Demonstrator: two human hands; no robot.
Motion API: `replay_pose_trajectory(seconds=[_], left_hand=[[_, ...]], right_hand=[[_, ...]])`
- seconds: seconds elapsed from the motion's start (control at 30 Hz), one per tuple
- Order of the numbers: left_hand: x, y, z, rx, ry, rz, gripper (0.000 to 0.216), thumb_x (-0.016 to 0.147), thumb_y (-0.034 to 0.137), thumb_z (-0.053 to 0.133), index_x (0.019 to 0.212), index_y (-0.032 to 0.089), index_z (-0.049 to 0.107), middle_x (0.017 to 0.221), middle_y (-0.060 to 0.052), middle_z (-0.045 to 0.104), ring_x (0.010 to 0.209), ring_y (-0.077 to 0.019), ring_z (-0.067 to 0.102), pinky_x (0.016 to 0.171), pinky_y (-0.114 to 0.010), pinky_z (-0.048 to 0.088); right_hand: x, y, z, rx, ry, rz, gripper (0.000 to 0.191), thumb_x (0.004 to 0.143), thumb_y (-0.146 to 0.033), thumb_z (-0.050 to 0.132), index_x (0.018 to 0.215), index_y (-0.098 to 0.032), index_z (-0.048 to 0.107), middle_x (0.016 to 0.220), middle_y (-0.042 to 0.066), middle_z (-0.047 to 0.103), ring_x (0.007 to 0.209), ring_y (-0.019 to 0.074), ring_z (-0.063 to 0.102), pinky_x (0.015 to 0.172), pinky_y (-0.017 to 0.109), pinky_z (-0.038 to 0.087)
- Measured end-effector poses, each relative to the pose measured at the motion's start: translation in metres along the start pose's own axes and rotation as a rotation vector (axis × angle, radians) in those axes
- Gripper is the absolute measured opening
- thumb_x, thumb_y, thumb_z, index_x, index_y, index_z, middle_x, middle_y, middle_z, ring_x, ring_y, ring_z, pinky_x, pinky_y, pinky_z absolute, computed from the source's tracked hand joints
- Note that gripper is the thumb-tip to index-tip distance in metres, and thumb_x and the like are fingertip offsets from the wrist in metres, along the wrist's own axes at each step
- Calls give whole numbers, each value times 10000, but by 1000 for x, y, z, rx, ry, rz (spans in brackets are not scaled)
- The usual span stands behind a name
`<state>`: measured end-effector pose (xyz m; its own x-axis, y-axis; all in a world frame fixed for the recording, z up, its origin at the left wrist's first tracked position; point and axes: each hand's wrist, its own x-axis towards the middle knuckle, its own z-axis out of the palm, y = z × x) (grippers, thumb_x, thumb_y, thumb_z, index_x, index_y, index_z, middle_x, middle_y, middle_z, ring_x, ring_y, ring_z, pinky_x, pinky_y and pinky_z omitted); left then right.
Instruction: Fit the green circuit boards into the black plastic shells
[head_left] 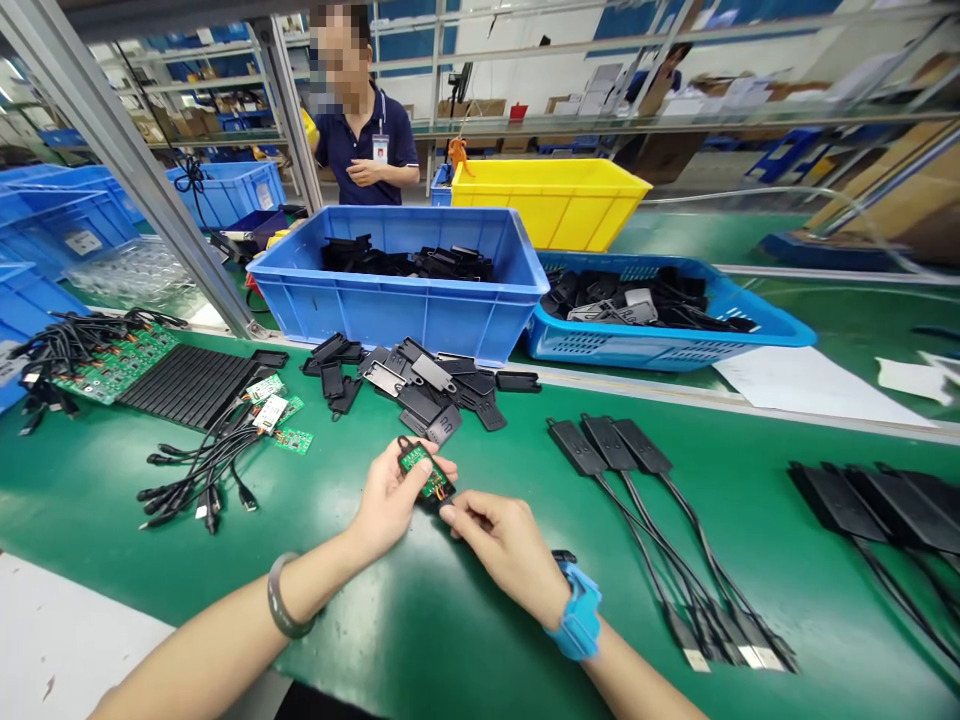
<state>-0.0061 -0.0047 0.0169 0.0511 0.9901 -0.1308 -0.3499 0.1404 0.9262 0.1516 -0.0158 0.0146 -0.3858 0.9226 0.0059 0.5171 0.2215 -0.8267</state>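
My left hand (pixel 386 500) is closed around a small black plastic case, its thumb pressing on the green circuit board (pixel 414 460) that sits in the case. At the lower end of the case, where coloured wires show, my right hand (pixel 510 545) pinches the black cable with thumb and forefinger. Most of that cable is hidden by the hand. A black end piece (pixel 564 556) peeks out beside the blue wristband (pixel 577 612). Just beyond my hands lies a pile of loose black case halves (pixel 431 375).
Left are boards with cables (pixel 210 470) and a row of black cases (pixel 187 385). Right lie closed cases with USB cables (pixel 630 445) and another such group (pixel 862 500). Behind stand a blue bin (pixel 390 315), a blue basket (pixel 637 345) and a yellow bin (pixel 547 205). A person (pixel 367 150) stands opposite.
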Motion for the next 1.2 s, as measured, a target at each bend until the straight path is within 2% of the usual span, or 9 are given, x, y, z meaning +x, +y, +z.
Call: replay_pose_trajectory(seconds=[0.17, 0.43, 0.63, 0.73, 0.8, 0.87, 0.97, 1.07, 1.2], left_hand=[[-4, 4, 1, 9, -40, -1, 376, 788, 393, 703, 1034, 155, 547, 891, -107, 727, 826, -227, 692, 782, -362, 527], [-8, 1, 2, -31, 2, 34, 360, 814, 381, 680, 1060, 170, 524, 935, -106, 729, 847, -227, 698, 825, -378, 518], [-9, 7, 2, 51, -45, 55, 356, 820, 374, 675, 1068, 174, 515, 959, -111, 730, 857, -217, 696, 828, -359, 515], [-3, 14, -5, -40, -59, -54, 405, 770, 363, 726, 1056, 173, 513, 864, -86, 734, 720, -196, 696, 718, -332, 536], [4, 19, -11, -93, 14, -90, 389, 748, 367, 735, 1017, 155, 552, 784, -59, 719, 626, -158, 665, 601, -266, 516], [10, 23, -17, -116, 125, -70, 365, 736, 370, 730, 985, 143, 591, 710, -21, 682, 553, -107, 603, 474, -189, 431], [17, 25, -22, -139, 215, -68, 355, 726, 355, 721, 992, 151, 607, 653, 20, 620, 493, -65, 511, 383, -153, 297], [17, 22, -22, -157, 166, -130, 353, 724, 312, 711, 1017, 146, 603, 700, 1, 628, 533, -72, 508, 412, -162, 311], [12, 13, -17, -104, -18, -170, 463, 640, 134, 741, 1074, 151, 580, 851, -44, 672, 688, -111, 573, 551, -202, 415]], right_hand=[[-1, -1, 2, 55, 61, -56, 397, 916, -389, 515, 597, -174, 615, 550, -17, 588, 517, 109, 488, 523, 235, 354], [3, 1, 6, 68, 117, 25, 382, 875, -416, 554, 584, -172, 603, 499, -26, 559, 471, 99, 437, 474, 224, 317], [8, 5, 6, 84, 43, 80, 392, 886, -399, 544, 566, -174, 563, 507, -20, 594, 467, 103, 476, 474, 216, 343], [10, 4, 5, -20, 9, -110, 329, 904, -411, 546, 694, -177, 641, 648, 4, 656, 603, 142, 566, 568, 241, 427], [11, 2, 7, -141, -4, -287, 253, 916, -392, 547, 964, -183, 681, 928, 63, 711, 851, 200, 613, 746, 303, 481], [10, 1, 11, -320, -24, -420, 342, 922, -366, 546, 1208, -189, 606, 1193, 115, 656, 1077, 256, 559, 884, 387, 463], [9, 3, 17, -527, -66, -494, 372, 904, -346, 579, 1236, -178, 589, 1233, 135, 634, 1129, 291, 524, 894, 441, 461], [7, 9, 16, -569, -65, -437, 235, 892, -270, 598, 1109, -192, 642, 1090, 110, 664, 1002, 267, 565, 829, 412, 492], [7, 19, 5, -586, 29, -331, 196, 890, -192, 579, 1074, -204, 646, 1079, 104, 634, 951, 250, 580, 798, 382, 532]])
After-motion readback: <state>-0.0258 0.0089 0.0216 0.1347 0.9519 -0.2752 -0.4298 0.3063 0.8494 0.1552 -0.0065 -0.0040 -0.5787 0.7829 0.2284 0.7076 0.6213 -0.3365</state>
